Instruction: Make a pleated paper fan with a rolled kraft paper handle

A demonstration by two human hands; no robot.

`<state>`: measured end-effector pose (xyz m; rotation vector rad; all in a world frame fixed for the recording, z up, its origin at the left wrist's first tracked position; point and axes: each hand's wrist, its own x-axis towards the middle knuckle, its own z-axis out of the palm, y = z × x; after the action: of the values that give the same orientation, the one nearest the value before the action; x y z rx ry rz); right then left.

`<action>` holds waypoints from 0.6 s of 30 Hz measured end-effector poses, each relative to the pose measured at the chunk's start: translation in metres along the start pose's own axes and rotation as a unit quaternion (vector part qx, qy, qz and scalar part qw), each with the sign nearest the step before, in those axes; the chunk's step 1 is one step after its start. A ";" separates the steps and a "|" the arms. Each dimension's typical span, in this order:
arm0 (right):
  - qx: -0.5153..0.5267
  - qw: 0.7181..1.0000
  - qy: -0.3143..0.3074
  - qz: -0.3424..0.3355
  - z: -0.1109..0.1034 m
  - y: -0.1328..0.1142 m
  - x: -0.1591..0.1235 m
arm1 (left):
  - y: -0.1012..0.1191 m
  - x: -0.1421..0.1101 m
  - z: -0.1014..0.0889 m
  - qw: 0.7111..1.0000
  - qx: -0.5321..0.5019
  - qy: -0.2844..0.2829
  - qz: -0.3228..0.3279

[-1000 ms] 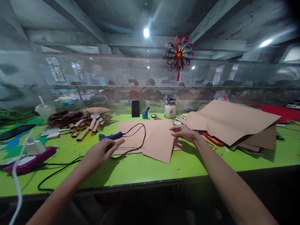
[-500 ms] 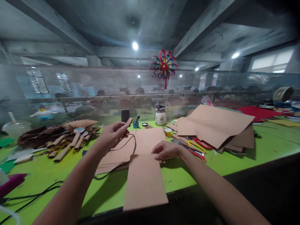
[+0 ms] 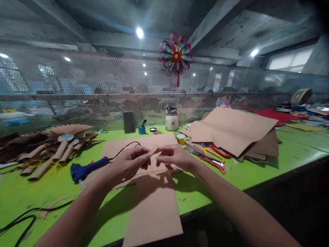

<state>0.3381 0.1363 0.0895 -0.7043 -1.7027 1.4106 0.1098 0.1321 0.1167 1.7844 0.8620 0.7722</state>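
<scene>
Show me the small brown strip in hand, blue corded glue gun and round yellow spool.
Small brown strip point(image 3: 153, 151): head view, exposed middle.
Blue corded glue gun point(image 3: 90, 167): head view, handle.
Round yellow spool point(image 3: 180, 140): head view, side.

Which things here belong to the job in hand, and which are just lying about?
Seemingly in use:
tan strip, held in the left hand, right hand at its end
tan sheet below them

Probably just lying about:
white bottle
dark upright slab
small blue pot
</scene>
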 end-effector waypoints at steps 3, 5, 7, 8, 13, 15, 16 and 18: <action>-0.012 1.000 0.029 0.005 0.003 -0.002 -0.002 | -0.009 0.000 0.000 0.997 -0.033 -0.051 -0.038; -0.005 0.999 0.050 -0.009 -0.001 -0.004 -0.004 | -0.011 -0.001 0.000 0.995 -0.050 -0.059 -0.070; 0.010 0.999 0.051 -0.015 -0.006 -0.007 -0.005 | -0.010 -0.002 0.000 0.990 -0.085 -0.060 -0.093; 0.019 0.999 0.047 -0.012 -0.008 -0.008 -0.006 | -0.010 -0.003 0.001 0.987 -0.107 -0.061 -0.106; 0.031 0.997 0.074 -0.006 -0.009 -0.008 -0.006 | -0.009 -0.004 0.001 0.974 -0.156 -0.066 -0.149; 0.023 0.995 0.089 -0.026 -0.007 -0.008 -0.006 | -0.010 -0.004 0.001 0.974 -0.158 -0.060 -0.154; 0.020 0.995 0.094 -0.037 -0.006 -0.008 -0.006 | -0.010 -0.004 0.001 0.973 -0.160 -0.054 -0.156; 0.014 0.994 0.101 -0.050 -0.005 -0.008 -0.005 | -0.009 -0.005 0.001 0.972 -0.169 -0.047 -0.156</action>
<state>0.3452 0.1328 0.0960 -0.7107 -1.5367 1.2467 0.1063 0.1297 0.1075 1.3355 0.8638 0.5839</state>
